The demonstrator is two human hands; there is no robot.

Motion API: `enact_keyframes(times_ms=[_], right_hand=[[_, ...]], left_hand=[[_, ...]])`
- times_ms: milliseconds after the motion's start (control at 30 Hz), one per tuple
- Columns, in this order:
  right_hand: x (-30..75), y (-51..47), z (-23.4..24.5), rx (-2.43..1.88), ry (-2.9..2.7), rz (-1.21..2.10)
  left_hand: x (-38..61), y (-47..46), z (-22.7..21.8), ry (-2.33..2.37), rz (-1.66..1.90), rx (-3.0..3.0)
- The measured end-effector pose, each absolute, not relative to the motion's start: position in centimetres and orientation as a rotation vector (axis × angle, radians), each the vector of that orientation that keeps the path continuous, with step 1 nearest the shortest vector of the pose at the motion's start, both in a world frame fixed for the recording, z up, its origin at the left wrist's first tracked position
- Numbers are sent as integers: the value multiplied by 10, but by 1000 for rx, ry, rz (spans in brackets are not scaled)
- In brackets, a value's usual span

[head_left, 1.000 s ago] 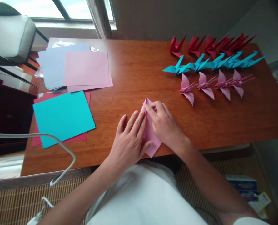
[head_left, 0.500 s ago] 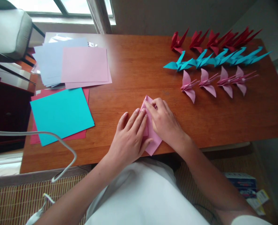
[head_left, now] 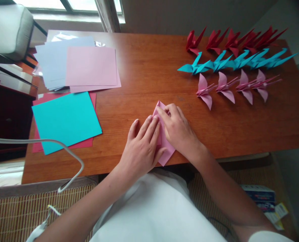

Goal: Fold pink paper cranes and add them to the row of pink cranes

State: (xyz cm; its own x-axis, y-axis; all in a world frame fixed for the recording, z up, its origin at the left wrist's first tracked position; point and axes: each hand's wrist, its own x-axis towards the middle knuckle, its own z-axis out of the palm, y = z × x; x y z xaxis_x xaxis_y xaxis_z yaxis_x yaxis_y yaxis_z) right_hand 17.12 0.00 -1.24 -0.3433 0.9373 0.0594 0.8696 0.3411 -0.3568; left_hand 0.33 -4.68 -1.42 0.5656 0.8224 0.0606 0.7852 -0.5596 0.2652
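A partly folded pink paper (head_left: 166,152) lies on the wooden table (head_left: 144,74) near its front edge. My left hand (head_left: 141,149) rests flat on the paper's left side, fingers stretched out and pressing it down. My right hand (head_left: 177,129) lies over the right side, its curled fingertips pinching the paper's upper tip. Most of the paper is hidden under both hands.
Rows of folded paper cranes stand at the far right: red (head_left: 230,40), turquoise (head_left: 235,62), pink (head_left: 230,88). Flat sheets lie at the left: pale blue (head_left: 51,60), pink (head_left: 91,67), turquoise (head_left: 66,121) over red. A grey cable (head_left: 71,158) hangs off the front left edge.
Both hands stay on the pink paper with hardly any shift; the view has tilted slightly, so everything sits a little higher in the picture.
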Motion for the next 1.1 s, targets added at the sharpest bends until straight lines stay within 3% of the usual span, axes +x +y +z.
enact_keyframes(times_ms=[1100], right_hand=[[154,10,-5,-1868,-2410,278]], left_hand=[[3,-47,-15,1343,265,2590]])
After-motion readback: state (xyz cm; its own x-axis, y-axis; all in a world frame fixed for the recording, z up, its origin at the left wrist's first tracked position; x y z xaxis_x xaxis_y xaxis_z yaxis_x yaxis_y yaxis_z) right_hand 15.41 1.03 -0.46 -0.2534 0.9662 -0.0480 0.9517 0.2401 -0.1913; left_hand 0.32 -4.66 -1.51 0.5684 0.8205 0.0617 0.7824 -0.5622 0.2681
